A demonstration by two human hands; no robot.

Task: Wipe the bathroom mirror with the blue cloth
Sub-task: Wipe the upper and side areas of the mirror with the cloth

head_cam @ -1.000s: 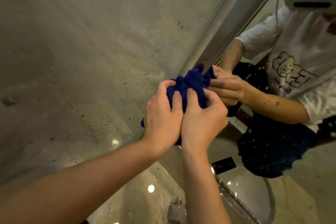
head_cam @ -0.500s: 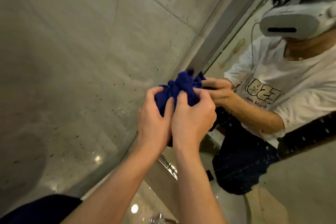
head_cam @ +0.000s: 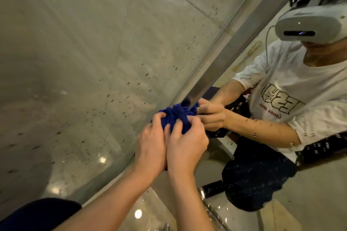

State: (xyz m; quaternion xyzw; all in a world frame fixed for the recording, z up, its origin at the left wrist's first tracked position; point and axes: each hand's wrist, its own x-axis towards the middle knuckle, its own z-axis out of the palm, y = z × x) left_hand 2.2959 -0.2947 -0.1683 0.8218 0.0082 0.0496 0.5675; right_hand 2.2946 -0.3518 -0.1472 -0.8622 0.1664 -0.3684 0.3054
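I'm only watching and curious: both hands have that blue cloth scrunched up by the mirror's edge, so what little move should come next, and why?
Probably slide the blue cloth rightward off the metal frame onto the mirror. The left hand and right hand grip it bunched at the frame's edge, and the glass shows droplets not yet wiped.

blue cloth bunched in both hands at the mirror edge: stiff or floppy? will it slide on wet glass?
Probably floppy: the dark blue fabric cloth is crumpled into folds between the left hand and right hand. Likely light, since fingertips alone gather it. On the droplet-spotted glass mirror it may drag rather than glide once it soaks up water.
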